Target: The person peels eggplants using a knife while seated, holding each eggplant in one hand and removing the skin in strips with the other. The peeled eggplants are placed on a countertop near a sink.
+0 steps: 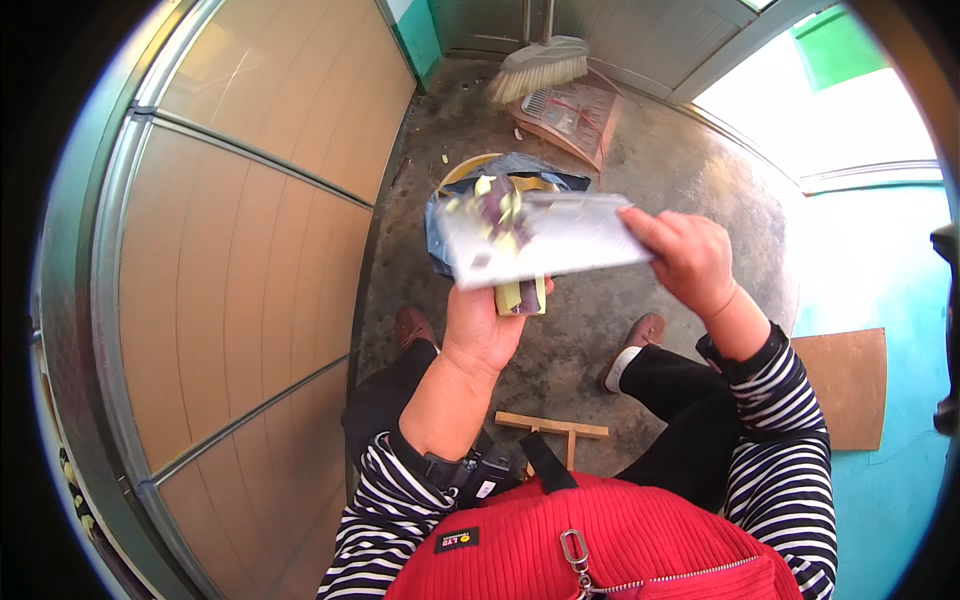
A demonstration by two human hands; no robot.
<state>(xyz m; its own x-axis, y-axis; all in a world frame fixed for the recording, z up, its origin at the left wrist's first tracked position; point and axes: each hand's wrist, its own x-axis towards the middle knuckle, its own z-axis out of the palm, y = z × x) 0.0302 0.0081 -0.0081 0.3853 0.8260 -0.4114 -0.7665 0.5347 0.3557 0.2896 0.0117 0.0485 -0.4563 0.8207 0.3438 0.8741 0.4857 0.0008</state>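
My left hand (484,322) grips a thick vegetable stem (523,297) from below. Its skin is purple in strips, with pale green flesh bared between them. In my right hand (694,255) is the handle end of a wide metal cleaver (574,236), blurred by motion. The blade lies across the stem and hides its middle. Purple and pale green peel pieces (504,202) show at the far left part of the blade; whether all of them rest on it I cannot tell. Underneath is a yellow-rimmed bin (466,168) lined with a dark blue plastic bag (439,251).
Beyond the bin, a broom (541,67) stands by a pinkish dustpan (574,112) on the concrete floor (577,322). A tan panelled cabinet (240,285) rises at left. A small wooden frame (551,425) is between my legs. At right, a brown board (840,390) lies against a turquoise surface (870,262).
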